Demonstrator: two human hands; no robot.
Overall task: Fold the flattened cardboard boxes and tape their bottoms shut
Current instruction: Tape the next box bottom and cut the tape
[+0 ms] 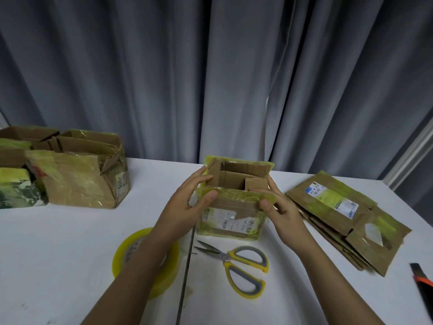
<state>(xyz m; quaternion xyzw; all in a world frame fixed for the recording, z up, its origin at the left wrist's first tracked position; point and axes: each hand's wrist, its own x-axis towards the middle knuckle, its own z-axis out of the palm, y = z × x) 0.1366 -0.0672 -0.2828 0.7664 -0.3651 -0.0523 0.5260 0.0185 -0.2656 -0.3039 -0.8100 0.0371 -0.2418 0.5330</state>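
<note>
Flap-folding step: small box stands mid-table. My left hand and right hand clasp its near flap, thumbs pressing. Next, I judge: close flaps, fetch tape roll, near left.

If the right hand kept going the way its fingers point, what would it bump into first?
The right hand already grips the box; its fingers point up-left, so they'd press into the box's right flaps first. Depth is uncertain.

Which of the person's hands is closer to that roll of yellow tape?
Left. The left hand grips the box just above the tape roll; the right hand holds the box's far side, beyond the scissors.
</note>
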